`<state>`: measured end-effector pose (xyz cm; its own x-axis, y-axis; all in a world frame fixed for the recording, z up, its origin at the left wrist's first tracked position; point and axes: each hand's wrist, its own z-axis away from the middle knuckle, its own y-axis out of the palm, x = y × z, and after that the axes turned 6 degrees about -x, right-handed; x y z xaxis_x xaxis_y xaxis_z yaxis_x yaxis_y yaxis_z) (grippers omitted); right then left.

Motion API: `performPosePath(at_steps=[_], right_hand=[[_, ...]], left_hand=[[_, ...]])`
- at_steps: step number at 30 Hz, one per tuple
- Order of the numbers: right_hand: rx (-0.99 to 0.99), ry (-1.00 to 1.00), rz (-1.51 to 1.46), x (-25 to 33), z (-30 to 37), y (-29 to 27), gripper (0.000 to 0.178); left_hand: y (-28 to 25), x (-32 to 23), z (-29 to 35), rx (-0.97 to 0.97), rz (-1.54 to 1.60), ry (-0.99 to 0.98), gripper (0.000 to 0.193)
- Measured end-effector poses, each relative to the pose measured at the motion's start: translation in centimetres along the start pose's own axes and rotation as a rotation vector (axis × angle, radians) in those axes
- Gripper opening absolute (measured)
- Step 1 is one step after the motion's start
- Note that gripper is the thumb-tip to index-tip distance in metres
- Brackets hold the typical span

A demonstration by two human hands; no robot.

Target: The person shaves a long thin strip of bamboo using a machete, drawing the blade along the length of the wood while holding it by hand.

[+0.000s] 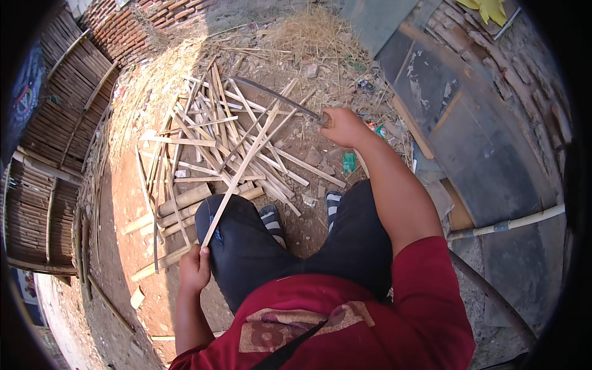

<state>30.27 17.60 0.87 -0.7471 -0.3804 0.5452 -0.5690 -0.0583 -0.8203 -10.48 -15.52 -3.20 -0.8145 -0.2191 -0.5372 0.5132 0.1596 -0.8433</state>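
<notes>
My left hand [195, 269] is closed around the lower end of a long pale bamboo strip [242, 169], beside my left knee. The strip slants up and away to the right, over a loose heap of split bamboo strips [203, 126] on the ground. In my right hand [345, 127] is the handle of a machete [271, 92], its long dark blade slightly curved and pointing left. The blade lies across the far end of the held strip in this view; whether they touch, I cannot tell.
Thick bamboo poles [185, 205] lie left of my knees. A woven bamboo panel [74, 92] stands at the left, dark boards [487, 154] lean at the right. Dry straw [311, 34] and a brick wall [148, 24] are at the back. A green plastic scrap [349, 163] lies near my feet.
</notes>
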Motion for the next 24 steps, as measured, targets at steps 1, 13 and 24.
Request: performPosePath(at_steps=[1,13,24], right_hand=[[0.035,-0.017,-0.086,0.0,0.6,1.1,0.053],[-0.174,-0.078,-0.239,-3.8,0.0,1.3,0.061],[0.183,0.225,-0.644,0.1,1.2,-1.4,0.051]], left_hand=[[0.0,0.0,-0.1,-0.010,0.012,0.008,0.045],[1.0,0.2,0.0,-0.105,0.087,0.041,0.047],[0.8,0.4,0.6,-0.054,0.116,-0.026,0.043]])
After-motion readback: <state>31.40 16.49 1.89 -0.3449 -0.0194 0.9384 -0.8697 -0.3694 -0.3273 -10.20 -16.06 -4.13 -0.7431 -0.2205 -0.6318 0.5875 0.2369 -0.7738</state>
